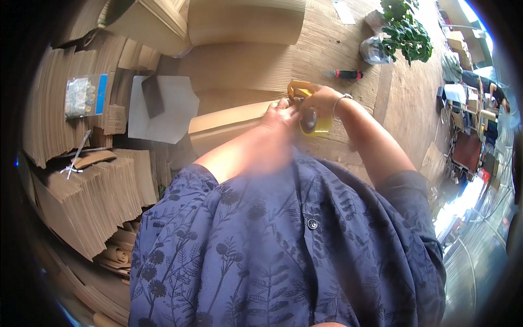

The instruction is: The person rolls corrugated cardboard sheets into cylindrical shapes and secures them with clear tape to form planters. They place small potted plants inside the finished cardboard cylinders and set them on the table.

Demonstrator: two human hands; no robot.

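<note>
My right hand (322,102) is closed round a yellow tape dispenser (298,86) with a roll of clear yellowish tape. The dispenser is at the right end of a long, narrow brown cardboard box (234,117), which lies across the work surface in front of me. My left hand (280,115) grips that same end of the box, its fingers bent and close to the dispenser. The fingertips of both hands are partly hidden where they meet. A thin bracelet circles my right wrist.
Flat cardboard lies stacked at the left (103,191), with a clear packet (86,96) on one pile. A white sheet (163,122) bears a dark rectangle. More cardboard (245,22) lies beyond the box. A red-and-black utility knife (348,74) and a bagged leafy plant (406,35) are at far right.
</note>
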